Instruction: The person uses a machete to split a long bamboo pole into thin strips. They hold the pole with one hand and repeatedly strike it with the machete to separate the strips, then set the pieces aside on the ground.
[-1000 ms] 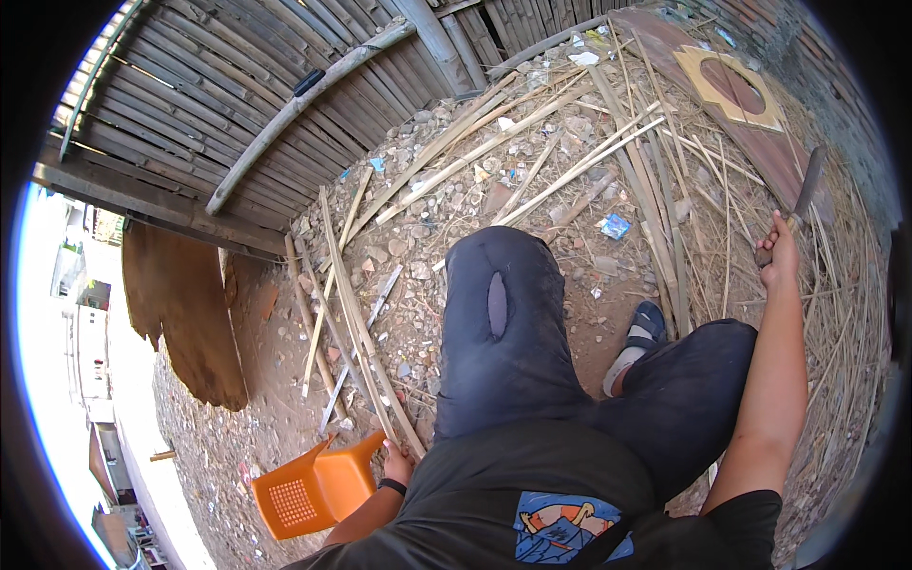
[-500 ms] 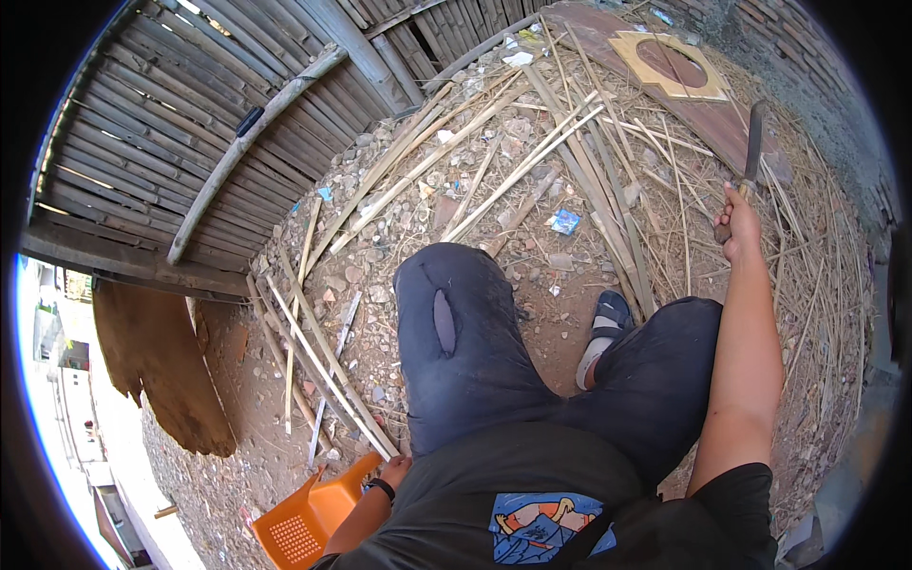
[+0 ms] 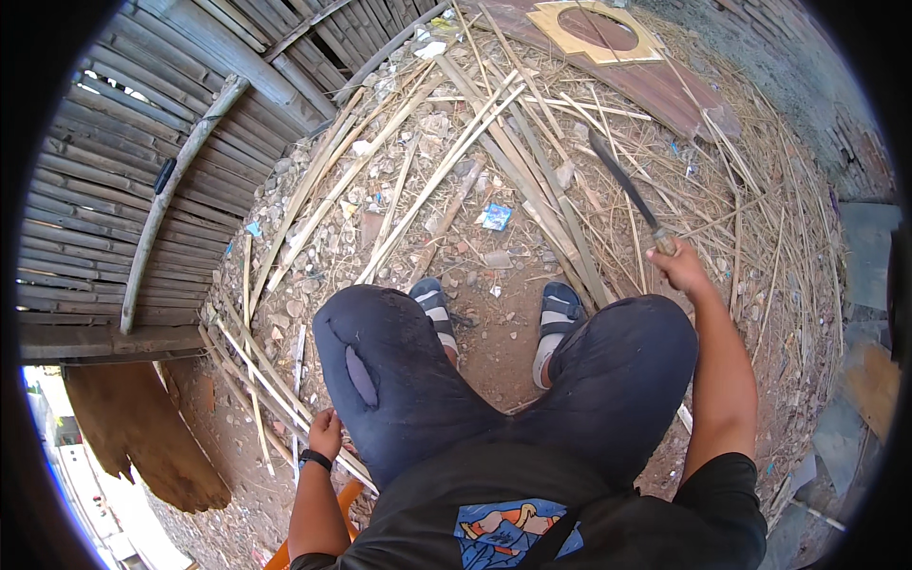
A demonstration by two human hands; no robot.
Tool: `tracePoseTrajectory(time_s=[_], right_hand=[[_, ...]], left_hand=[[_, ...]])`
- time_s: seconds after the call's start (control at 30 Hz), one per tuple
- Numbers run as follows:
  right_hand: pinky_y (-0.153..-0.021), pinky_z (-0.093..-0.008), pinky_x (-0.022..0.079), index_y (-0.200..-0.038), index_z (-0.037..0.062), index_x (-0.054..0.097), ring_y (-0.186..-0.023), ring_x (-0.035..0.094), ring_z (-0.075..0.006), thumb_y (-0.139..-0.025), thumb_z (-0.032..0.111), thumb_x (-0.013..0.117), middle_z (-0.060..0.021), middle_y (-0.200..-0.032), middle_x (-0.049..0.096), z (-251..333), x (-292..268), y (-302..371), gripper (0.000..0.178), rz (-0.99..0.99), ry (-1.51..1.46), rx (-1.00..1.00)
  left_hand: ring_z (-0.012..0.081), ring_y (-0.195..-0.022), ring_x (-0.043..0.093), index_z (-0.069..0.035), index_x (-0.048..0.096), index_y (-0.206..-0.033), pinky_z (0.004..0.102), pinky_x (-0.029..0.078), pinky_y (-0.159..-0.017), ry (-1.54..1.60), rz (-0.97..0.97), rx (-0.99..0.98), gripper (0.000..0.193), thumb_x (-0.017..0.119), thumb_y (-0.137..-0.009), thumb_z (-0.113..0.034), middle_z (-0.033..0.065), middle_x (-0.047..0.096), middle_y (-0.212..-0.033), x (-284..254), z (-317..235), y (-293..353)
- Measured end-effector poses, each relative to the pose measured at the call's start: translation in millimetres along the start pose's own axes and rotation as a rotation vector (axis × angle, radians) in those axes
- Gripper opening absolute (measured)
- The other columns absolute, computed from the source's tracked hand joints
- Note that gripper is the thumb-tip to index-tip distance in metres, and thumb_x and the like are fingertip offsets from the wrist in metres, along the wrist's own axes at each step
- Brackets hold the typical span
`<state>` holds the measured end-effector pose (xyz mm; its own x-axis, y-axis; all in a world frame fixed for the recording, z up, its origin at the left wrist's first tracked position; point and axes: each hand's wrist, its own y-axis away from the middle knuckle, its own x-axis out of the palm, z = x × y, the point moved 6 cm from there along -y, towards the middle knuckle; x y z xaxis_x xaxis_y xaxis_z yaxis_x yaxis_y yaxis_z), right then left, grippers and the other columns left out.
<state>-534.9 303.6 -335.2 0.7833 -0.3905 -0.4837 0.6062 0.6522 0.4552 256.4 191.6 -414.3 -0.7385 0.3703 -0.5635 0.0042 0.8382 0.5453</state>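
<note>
My right hand (image 3: 676,266) is closed round the wooden handle of a machete (image 3: 627,185). Its long dark blade slants up and to the left over the scattered bamboo. Beside my left knee, my left hand (image 3: 325,432) is closed, with the fingers curled down. Long thin bamboo strips (image 3: 266,370) run under and past that hand. Whether the fingers grip one of them is hidden. Part of an orange plastic chair (image 3: 348,498) shows under my left forearm and body.
Split bamboo lengths (image 3: 518,157) lie criss-crossed on stony ground ahead. Behind them is a brown board (image 3: 655,90) with a yellowish frame (image 3: 546,24) on it. A bamboo slat wall (image 3: 104,237) stands at left, and a brown sheet (image 3: 142,427) hangs below it. A blue wrapper (image 3: 495,218) lies ahead.
The machete has swung from upright at far right to a leftward slant, with my right hand moving left. My left hand has moved forward along the strips. My left foot has come into view.
</note>
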Motion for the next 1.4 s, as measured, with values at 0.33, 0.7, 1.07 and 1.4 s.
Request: tracePoseTrajectory(time_s=[0.33, 0.7, 1.07, 1.4], right_hand=[[-0.086, -0.0392, 0.050, -0.115, -0.0010, 0.063, -0.097, 0.067, -0.0313, -0.076, 0.034, 0.078, -0.0162, -0.106, 0.069, -173.8, 115.3, -27.1, 0.055, 0.054, 0.398, -0.040], [-0.081, -0.0459, 0.050, -0.108, 0.0017, 0.065, -0.096, 0.064, -0.0396, -0.072, 0.026, 0.080, -0.0222, -0.102, 0.067, -157.2, 124.4, -34.3, 0.046, -0.180, 0.432, -0.058], [-0.074, -0.0491, 0.051, -0.101, 0.0028, 0.065, -0.086, 0.065, -0.0403, -0.075, 0.027, 0.077, -0.0215, -0.088, 0.068, -147.4, 116.7, -36.8, 0.038, -0.120, 0.572, -0.060], [-0.071, -0.0476, 0.051, -0.094, 0.0059, 0.067, -0.082, 0.066, -0.0383, -0.074, 0.023, 0.076, -0.0181, -0.086, 0.068, -158.2, 73.9, -50.2, 0.028, -0.180, 0.681, -0.163]], left_hand=[[0.0201, -0.100, 0.065, 0.003, 0.065, -0.112, 0.0334, 0.050, -0.088, -0.280, 0.205, -0.061, 0.038, 0.067, -0.087, -0.025, 0.0125, 0.071, -0.104, 9.5, 13.2, 36.7], [0.0277, -0.122, 0.054, -0.002, 0.053, -0.132, 0.0372, 0.043, -0.102, -0.252, 0.330, 0.012, 0.048, 0.062, -0.090, -0.024, 0.0146, 0.059, -0.132, 13.5, -3.2, 39.1], [0.0268, -0.119, 0.056, -0.001, 0.055, -0.129, 0.0365, 0.044, -0.100, -0.364, 0.334, -0.012, 0.046, 0.062, -0.090, -0.024, 0.0138, 0.061, -0.128, 14.3, -16.5, 36.7], [0.0260, -0.116, 0.058, -0.001, 0.056, -0.127, 0.0359, 0.045, -0.098, -0.405, 0.343, -0.032, 0.044, 0.062, -0.090, -0.023, 0.0130, 0.062, -0.125, 12.9, -1.5, 37.9]])
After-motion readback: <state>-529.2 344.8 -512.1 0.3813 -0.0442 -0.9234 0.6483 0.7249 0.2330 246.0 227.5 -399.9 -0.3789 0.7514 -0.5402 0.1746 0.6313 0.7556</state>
